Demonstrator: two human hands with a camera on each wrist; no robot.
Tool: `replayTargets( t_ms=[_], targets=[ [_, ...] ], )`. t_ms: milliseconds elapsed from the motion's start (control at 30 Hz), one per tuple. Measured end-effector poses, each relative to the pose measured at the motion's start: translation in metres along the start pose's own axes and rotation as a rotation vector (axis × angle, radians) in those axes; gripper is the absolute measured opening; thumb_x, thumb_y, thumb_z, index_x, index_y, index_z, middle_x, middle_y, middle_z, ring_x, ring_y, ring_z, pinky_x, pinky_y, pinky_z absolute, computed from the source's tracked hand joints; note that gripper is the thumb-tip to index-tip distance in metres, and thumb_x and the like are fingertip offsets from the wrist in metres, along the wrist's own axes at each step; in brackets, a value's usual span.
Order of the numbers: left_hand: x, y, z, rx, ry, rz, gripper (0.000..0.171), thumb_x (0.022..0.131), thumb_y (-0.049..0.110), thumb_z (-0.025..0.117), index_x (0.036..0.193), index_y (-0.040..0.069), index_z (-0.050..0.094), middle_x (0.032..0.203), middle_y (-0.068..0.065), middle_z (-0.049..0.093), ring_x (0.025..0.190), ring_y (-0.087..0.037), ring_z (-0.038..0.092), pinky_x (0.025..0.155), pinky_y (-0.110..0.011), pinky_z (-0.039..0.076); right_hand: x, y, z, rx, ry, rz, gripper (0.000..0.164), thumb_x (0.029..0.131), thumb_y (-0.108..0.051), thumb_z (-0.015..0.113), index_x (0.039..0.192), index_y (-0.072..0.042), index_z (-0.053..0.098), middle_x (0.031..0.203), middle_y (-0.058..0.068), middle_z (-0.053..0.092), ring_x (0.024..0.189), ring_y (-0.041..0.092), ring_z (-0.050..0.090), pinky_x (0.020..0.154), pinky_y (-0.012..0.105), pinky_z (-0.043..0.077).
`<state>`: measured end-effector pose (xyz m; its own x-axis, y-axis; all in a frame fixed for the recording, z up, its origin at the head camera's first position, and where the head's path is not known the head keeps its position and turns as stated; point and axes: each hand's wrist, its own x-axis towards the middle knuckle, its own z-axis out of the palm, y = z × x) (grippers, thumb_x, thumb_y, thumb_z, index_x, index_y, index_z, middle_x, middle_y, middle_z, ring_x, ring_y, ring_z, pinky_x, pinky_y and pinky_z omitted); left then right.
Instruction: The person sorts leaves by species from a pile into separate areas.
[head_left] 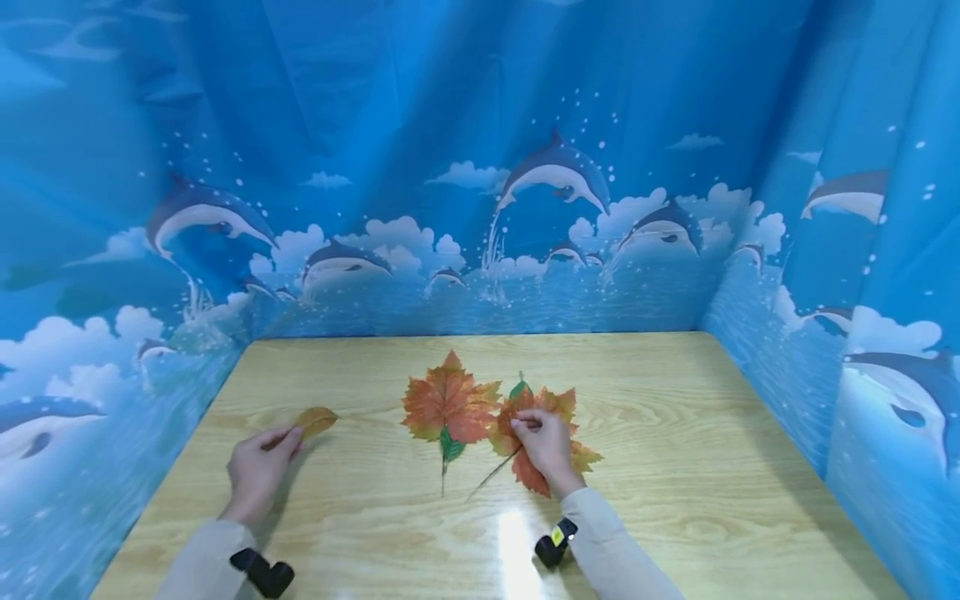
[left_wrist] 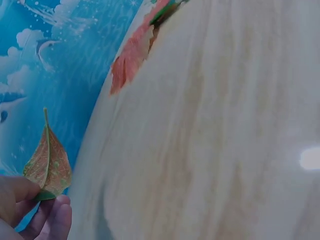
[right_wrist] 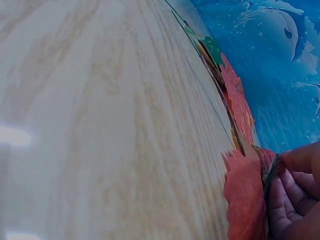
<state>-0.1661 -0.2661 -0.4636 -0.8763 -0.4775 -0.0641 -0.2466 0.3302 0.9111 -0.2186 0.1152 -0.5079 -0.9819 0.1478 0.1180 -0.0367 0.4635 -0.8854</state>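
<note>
On the left of the head view, my left hand (head_left: 258, 471) pinches a small yellow-brown leaf (head_left: 318, 421) by one end, held up above the table. The left wrist view shows this leaf (left_wrist: 48, 165) with its stem pointing up and a green patch at the fingertips. My right hand (head_left: 546, 446) is over the right-hand orange maple leaf (head_left: 558, 403), covering part of it. In the right wrist view its thumb and fingers pinch a small reddish leaf with a green edge (right_wrist: 268, 165), close against the maple leaf.
A second orange maple leaf (head_left: 448, 398) lies to the left, with a small green leaf (head_left: 451, 446) at its stem. Another green leaf tip (head_left: 519, 387) shows behind the right one. A dolphin-print curtain (head_left: 480, 167) encloses the wooden table (head_left: 360, 533).
</note>
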Motion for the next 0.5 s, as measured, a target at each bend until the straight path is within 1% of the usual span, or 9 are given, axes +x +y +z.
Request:
replayTargets(
  t_ms=[133, 167, 200, 233, 333, 433, 500],
  targets=[
    [-0.004, -0.011, -0.004, -0.022, 0.04, -0.056, 0.03, 0.091, 0.011, 0.063, 0.114, -0.008, 0.063, 0.079, 0.001, 0.071, 0.062, 0.003, 0.063, 0.061, -0.016, 0.053, 0.0, 0.001, 0.0, 0.004, -0.01, 0.009, 0.015, 0.087, -0.009, 0.069, 0.098, 0.001, 0.071, 0.085, 0.009, 0.07, 0.077, 0.02, 0.066, 0.068, 0.03, 0.054],
    [-0.005, -0.013, -0.005, -0.039, 0.044, -0.072, 0.03, 0.091, 0.009, 0.063, 0.114, -0.01, 0.062, 0.077, 0.001, 0.07, 0.06, 0.002, 0.063, 0.06, -0.016, 0.053, 0.0, 0.001, 0.0, 0.005, -0.013, 0.01, 0.016, 0.087, -0.009, 0.069, 0.099, 0.001, 0.071, 0.085, 0.008, 0.069, 0.078, 0.019, 0.066, 0.068, 0.03, 0.054],
    [-0.005, -0.015, -0.006, -0.036, 0.049, -0.088, 0.03, 0.09, 0.008, 0.062, 0.114, -0.011, 0.062, 0.074, 0.002, 0.069, 0.059, 0.002, 0.062, 0.059, -0.017, 0.053, -0.001, 0.002, -0.001, 0.006, -0.014, 0.017, 0.016, 0.088, -0.01, 0.069, 0.099, 0.001, 0.071, 0.086, 0.008, 0.069, 0.078, 0.019, 0.066, 0.068, 0.03, 0.054],
    [-0.006, -0.017, -0.006, -0.047, 0.053, -0.104, 0.03, 0.09, 0.007, 0.062, 0.114, -0.012, 0.061, 0.073, 0.003, 0.069, 0.059, 0.002, 0.062, 0.059, -0.017, 0.054, -0.001, 0.002, 0.0, 0.008, -0.014, 0.021, 0.016, 0.088, -0.01, 0.069, 0.099, 0.001, 0.071, 0.086, 0.008, 0.069, 0.078, 0.019, 0.066, 0.068, 0.03, 0.054],
    [-0.009, -0.024, -0.005, -0.069, 0.065, -0.12, 0.03, 0.089, 0.003, 0.062, 0.113, -0.014, 0.06, 0.075, -0.003, 0.07, 0.059, 0.0, 0.063, 0.061, -0.017, 0.054, -0.001, 0.002, 0.0, 0.007, -0.01, 0.02, 0.016, 0.088, -0.01, 0.069, 0.099, 0.0, 0.071, 0.086, 0.008, 0.07, 0.078, 0.019, 0.066, 0.068, 0.03, 0.054],
    [-0.01, -0.029, -0.002, -0.025, 0.07, -0.117, 0.028, 0.089, 0.004, 0.062, 0.112, -0.012, 0.062, 0.079, -0.007, 0.07, 0.06, -0.001, 0.062, 0.058, -0.016, 0.053, 0.0, 0.003, 0.0, 0.001, -0.004, 0.007, 0.016, 0.087, -0.011, 0.07, 0.099, 0.0, 0.071, 0.086, 0.008, 0.07, 0.078, 0.019, 0.066, 0.067, 0.029, 0.054],
    [-0.012, -0.031, 0.0, 0.021, 0.075, -0.111, 0.025, 0.09, 0.005, 0.061, 0.109, -0.011, 0.064, 0.079, -0.009, 0.069, 0.061, -0.003, 0.062, 0.055, -0.016, 0.052, 0.0, 0.003, 0.0, 0.0, -0.003, 0.008, 0.016, 0.087, -0.011, 0.07, 0.099, 0.0, 0.071, 0.086, 0.008, 0.07, 0.078, 0.019, 0.066, 0.067, 0.029, 0.054]
  ],
)
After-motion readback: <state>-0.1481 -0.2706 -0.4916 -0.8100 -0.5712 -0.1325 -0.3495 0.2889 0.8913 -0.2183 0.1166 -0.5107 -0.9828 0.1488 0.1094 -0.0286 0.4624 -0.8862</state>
